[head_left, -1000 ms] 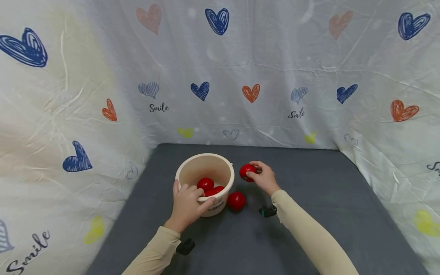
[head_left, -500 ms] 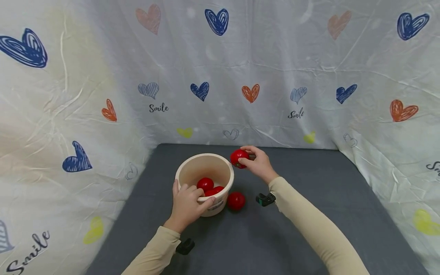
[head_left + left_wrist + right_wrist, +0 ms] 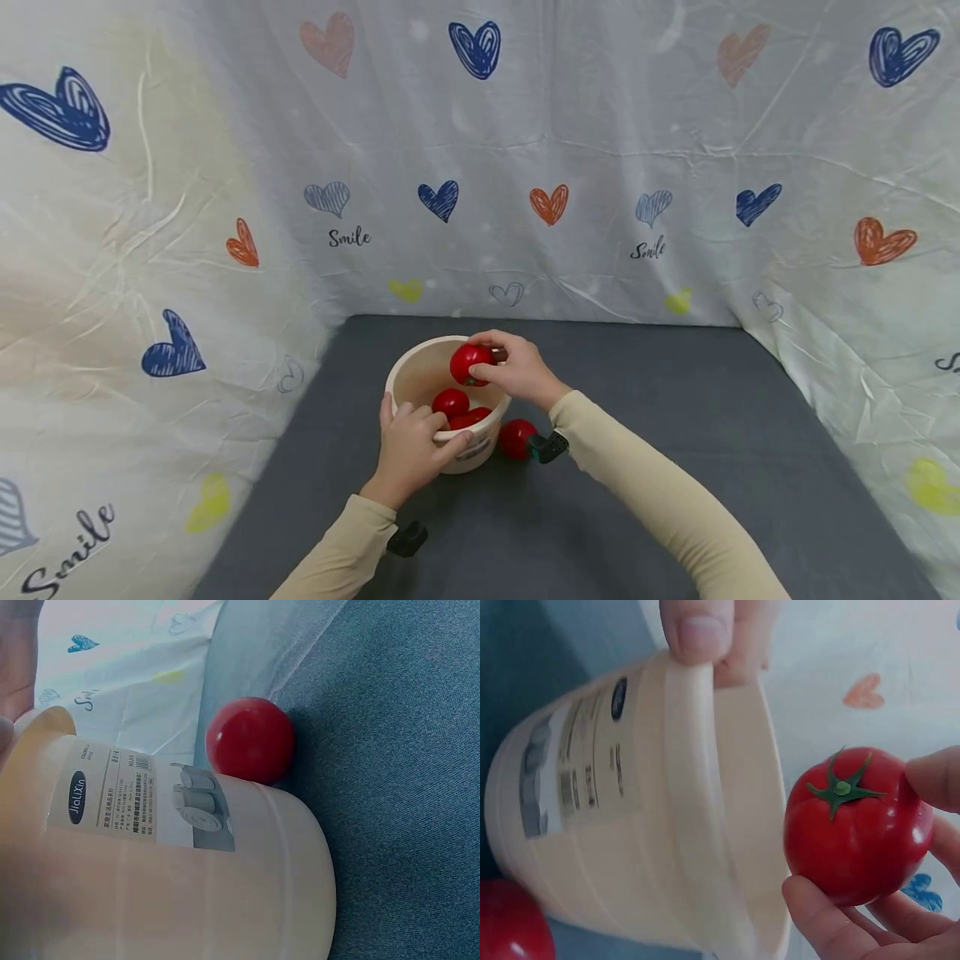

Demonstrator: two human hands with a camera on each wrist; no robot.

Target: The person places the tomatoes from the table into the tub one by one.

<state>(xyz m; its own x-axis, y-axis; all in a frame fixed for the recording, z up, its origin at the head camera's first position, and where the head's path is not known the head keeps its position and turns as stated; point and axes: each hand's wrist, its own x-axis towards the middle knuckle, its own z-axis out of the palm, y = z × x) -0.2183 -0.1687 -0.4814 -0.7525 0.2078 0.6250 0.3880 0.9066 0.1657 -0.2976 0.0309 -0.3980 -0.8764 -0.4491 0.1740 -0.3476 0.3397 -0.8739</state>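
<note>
A cream plastic bucket (image 3: 405,379) with a paper label stands on the dark table, several red tomatoes (image 3: 451,403) inside it. My left hand (image 3: 411,446) grips the near rim, thumb outside and fingers over the edge. Over the bucket's right side my right hand (image 3: 521,369) holds one red tomato (image 3: 469,364) between thumb and fingers. In the right wrist view that tomato (image 3: 855,832) shows its green star-shaped stem, close by the bucket's mouth. Another tomato (image 3: 516,439) lies on the table against the bucket's right side, partly behind the right wrist's camera.
The dark grey table (image 3: 637,500) runs back to a white curtain (image 3: 600,100) printed with hearts, which also hangs along both sides. A small black camera (image 3: 407,540) is strapped at the left wrist, and another camera (image 3: 549,447) at the right wrist.
My right hand has carried its tomato up and leftward, from beside the bucket to above its opening. The left hand stays on the rim.
</note>
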